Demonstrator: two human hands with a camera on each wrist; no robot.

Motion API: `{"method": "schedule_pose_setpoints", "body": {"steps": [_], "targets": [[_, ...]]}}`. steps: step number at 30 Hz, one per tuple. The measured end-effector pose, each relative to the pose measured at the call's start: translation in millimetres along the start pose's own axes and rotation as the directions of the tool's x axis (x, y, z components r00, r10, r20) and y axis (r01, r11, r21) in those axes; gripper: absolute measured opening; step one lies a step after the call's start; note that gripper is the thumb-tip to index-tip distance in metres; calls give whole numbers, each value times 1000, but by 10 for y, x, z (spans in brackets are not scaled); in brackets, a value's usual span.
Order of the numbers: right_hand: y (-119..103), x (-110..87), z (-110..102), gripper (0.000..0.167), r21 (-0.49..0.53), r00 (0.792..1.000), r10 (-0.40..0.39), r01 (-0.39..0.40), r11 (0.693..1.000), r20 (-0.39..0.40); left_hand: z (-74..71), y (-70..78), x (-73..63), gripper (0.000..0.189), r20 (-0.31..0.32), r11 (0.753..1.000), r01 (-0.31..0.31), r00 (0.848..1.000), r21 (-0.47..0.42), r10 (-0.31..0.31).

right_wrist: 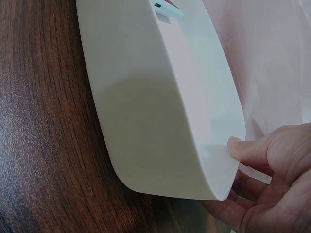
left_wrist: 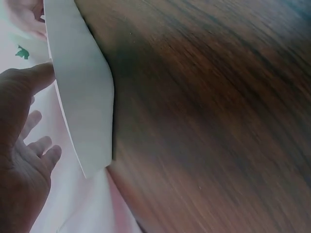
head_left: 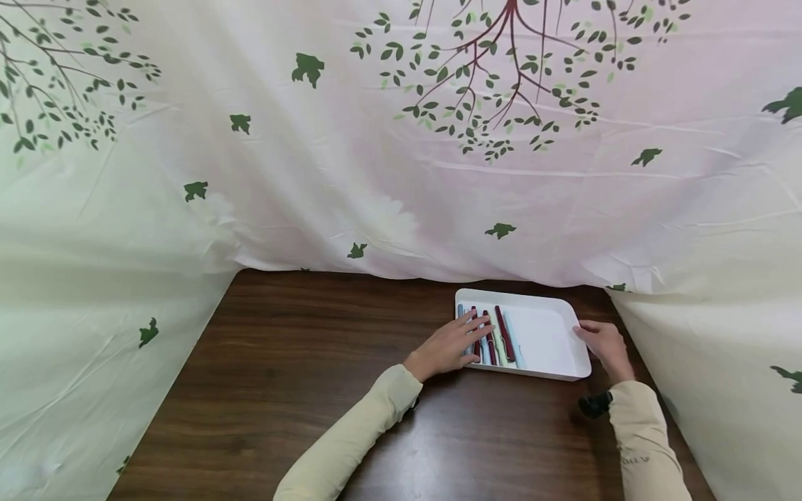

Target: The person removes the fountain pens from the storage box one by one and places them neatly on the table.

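Pale pinkish-white hanging cloth (head_left: 301, 174), printed with green leaves and reddish-brown branches, fills the background and sides. In front of it lies a dark brown counter (head_left: 288, 362) with a wood-grain surface. Two beige long sleeves (head_left: 351, 431) reach in from the bottom edge. A shallow white tray (head_left: 545, 334), rectangular with rounded corners and a smooth finish, sits at the far right of the counter, near the cloth, between the person's two hands.

The left hand (head_left: 446, 346) is spread, its fingers extended and apart above the left part of the tray; in the left wrist view, its thumb touches the rim of the near wall. Whether its fingertips touch what lies below cannot be told. The right hand (head_left: 606, 342) pinches the tray's right end, thumb on the inner side of the wall and fingers curled against the outside.

Smallest are the slim pens, side by side in the tray's left part, partly hidden by the left hand: dark red pens (head_left: 505, 337), a pale yellow-green pen (head_left: 500, 341) and, at the row's right end, a light blue pen (head_left: 512, 339)
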State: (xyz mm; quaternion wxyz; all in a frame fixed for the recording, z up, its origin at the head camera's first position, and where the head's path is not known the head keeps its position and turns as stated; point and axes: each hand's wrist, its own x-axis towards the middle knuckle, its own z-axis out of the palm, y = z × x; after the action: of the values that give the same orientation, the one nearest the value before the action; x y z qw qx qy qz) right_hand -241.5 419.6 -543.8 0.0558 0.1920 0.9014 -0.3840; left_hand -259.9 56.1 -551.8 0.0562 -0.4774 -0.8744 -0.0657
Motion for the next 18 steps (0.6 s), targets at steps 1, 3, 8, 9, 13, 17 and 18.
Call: {"method": "schedule_pose_setpoints", "body": {"steps": [1,3,8,9,13,17,18], "targets": [[-6,-6,-5,55,-3,1000,-4,4,1000,0,13,5,12,68,-6,1000,-3,1000,4,3],[-16,-20,-17,55,-13,1000,-7,7,1000,-2,38,26,35,63,-16,1000,2,1000,13,-2],[-26,-35,-33,54,-48,1000,-21,20,999,-15,55,143,93,38,-59,991,114,992,77,-109],[-26,-32,-31,54,-49,1000,-14,13,999,-16,55,170,112,33,-66,985,143,988,99,-137],[-33,-16,-11,55,-47,1000,15,-16,999,-22,79,263,216,20,-38,948,240,971,210,-238],[-51,-13,9,54,-60,1000,3,-5,998,-27,63,304,331,20,28,903,290,949,318,-315],[-54,-14,11,54,-65,1000,-1,0,998,-28,66,301,361,20,34,896,300,944,326,-328]]}}
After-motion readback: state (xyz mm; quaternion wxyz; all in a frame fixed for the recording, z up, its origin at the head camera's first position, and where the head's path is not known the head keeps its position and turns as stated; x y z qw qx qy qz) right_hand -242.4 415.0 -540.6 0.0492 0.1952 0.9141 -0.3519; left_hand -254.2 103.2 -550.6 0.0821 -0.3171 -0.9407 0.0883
